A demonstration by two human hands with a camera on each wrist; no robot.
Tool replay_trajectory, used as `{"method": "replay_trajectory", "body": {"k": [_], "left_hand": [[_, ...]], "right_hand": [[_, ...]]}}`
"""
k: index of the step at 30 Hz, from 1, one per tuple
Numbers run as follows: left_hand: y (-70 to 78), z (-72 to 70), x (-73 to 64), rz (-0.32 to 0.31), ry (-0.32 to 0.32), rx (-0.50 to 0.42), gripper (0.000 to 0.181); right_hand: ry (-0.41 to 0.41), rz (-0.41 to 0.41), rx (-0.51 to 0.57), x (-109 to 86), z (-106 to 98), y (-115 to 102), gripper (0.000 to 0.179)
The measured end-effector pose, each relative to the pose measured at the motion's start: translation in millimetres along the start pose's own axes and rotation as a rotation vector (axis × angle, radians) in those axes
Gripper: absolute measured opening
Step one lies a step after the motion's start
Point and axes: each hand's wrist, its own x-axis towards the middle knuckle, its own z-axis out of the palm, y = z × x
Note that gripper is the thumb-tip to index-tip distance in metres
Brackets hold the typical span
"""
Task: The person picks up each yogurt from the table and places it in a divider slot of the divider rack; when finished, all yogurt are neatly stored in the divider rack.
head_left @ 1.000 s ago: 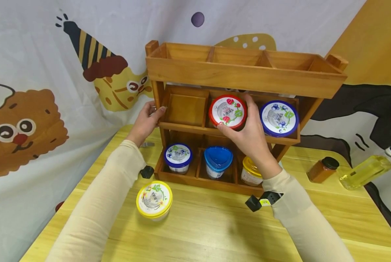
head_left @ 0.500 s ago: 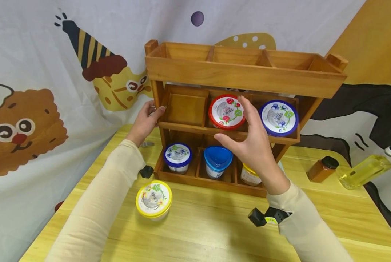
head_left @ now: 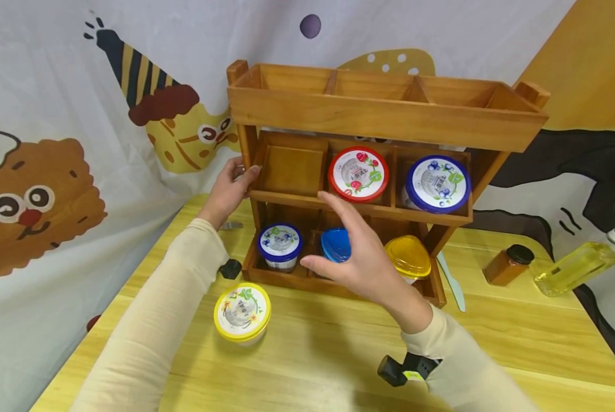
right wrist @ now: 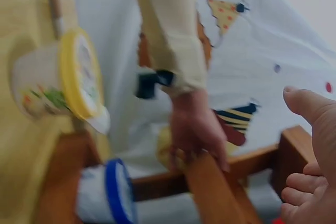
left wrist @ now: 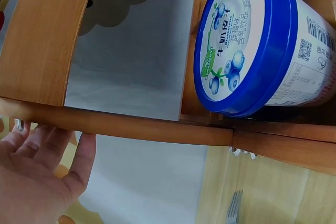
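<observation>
My left hand holds the left upright of the three-tier wooden shelf, thumb in front and fingers reaching behind. In front of the lower tiers, my right hand hangs in the air with thumb and fingers spread, holding nothing. A red-lidded tub stands in the shelf's middle compartment, centre tier; a blue-lidded tub is to its right. Below stand another blue-lidded tub, a cup with a bright blue lid, partly hidden by my right hand, and a yellow-lidded cup.
A tub with a yellow-rimmed lid stands on the table in front of the shelf's left end. To the right are a pale knife, a brown jar and an oil bottle. A fork lies by the shelf's left side.
My right hand has let go of the red-lidded tub and moved down and left, away from it. The tub stays in its compartment. The left hand keeps its place.
</observation>
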Motion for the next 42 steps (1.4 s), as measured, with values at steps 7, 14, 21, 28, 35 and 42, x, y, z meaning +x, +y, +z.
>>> {"method": "replay_trajectory", "body": {"k": [7, 14, 21, 28, 35, 42], "left_hand": [[0.0, 1.4, 0.6, 0.000, 0.004, -0.007, 0.063], [0.3, 1.5, 0.7, -0.003, 0.008, -0.007, 0.062], [1.3, 1.5, -1.8, 0.002, 0.008, -0.007, 0.062], [2.6, 1.3, -2.9, -0.002, 0.003, -0.005, 0.063], [1.6, 1.1, -0.2, 0.004, 0.003, -0.007, 0.062], [2.9, 1.0, -1.0, -0.003, -0.004, -0.020, 0.062]], "right_hand": [[-0.121, 0.057, -0.010, -9.7, 33.6, 7.3, 0.094], [-0.235, 0.105, 0.033, -20.2, 59.0, 16.7, 0.097], [-0.317, 0.111, 0.078, -28.0, 81.2, 24.8, 0.099], [-0.364, 0.176, 0.141, -34.8, 101.0, 34.1, 0.103], [-0.416, 0.231, 0.194, -44.0, 120.6, 43.6, 0.106], [-0.458, 0.275, 0.232, -48.9, 136.7, 49.7, 0.110]]}}
